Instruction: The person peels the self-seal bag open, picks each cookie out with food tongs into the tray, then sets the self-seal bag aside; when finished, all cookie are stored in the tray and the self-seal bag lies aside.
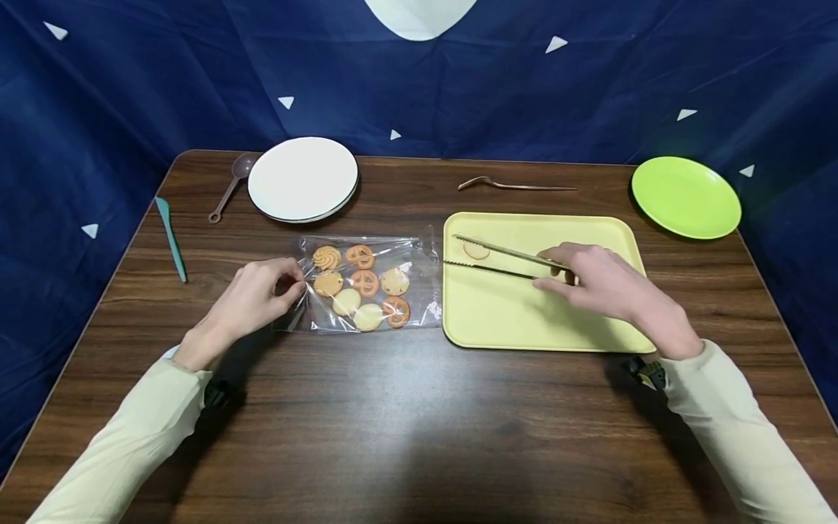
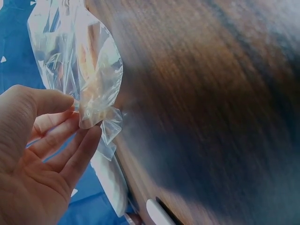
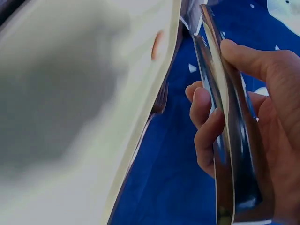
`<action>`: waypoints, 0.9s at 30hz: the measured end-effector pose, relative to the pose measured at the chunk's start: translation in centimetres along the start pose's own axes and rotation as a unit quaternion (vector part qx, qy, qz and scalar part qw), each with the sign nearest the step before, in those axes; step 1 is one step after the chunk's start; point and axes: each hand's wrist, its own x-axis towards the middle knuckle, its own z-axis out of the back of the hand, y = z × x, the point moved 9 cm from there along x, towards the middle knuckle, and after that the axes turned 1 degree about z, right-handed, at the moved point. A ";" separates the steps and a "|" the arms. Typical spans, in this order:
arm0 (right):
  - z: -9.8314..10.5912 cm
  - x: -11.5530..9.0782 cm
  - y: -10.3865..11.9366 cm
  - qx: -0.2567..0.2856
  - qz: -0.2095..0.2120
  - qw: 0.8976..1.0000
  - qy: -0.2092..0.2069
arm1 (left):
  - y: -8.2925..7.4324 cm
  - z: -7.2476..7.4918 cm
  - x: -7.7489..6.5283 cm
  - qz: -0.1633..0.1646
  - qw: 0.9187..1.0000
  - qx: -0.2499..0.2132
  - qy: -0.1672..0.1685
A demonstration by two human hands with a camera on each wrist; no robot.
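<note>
At the left, my left hand (image 1: 252, 297) pinches the end of a clear plastic bag (image 1: 424, 280) between thumb and fingers, as the left wrist view also shows on the bag's film (image 2: 101, 70). Several cookies lie inside it, among them pretzel-shaped ones (image 1: 364, 282) and a swirled one (image 1: 326, 257). My right hand (image 1: 605, 287) holds metal tongs (image 1: 517, 254) over a pale yellow tray (image 1: 517, 324). The tongs' arms (image 3: 241, 145) stand apart, their toothed tips pointing left. A single round cookie (image 1: 476, 251) lies on the tray, by the upper tip.
White plates (image 1: 303, 178) are stacked at the back left, beside a brown spoon (image 1: 229, 193) and a teal knife (image 1: 172, 240). Behind the tray lies a copper-coloured fork (image 1: 517, 186). A green plate (image 1: 686, 196) sits at the back right corner, before a blue curtain (image 1: 458, 109).
</note>
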 end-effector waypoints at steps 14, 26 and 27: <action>-4.0 4.1 5.1 0.024 0.039 0.995 0.086 | 0.0 0.0 -0.1 0.003 1.000 -0.001 0.010; -4.8 4.9 4.9 -0.004 0.025 0.995 0.099 | 0.0 -0.1 0.0 -0.004 1.000 0.000 0.007; -4.8 4.9 4.9 -0.003 0.024 0.995 0.099 | 0.1 -0.1 0.0 -0.004 1.000 0.000 0.007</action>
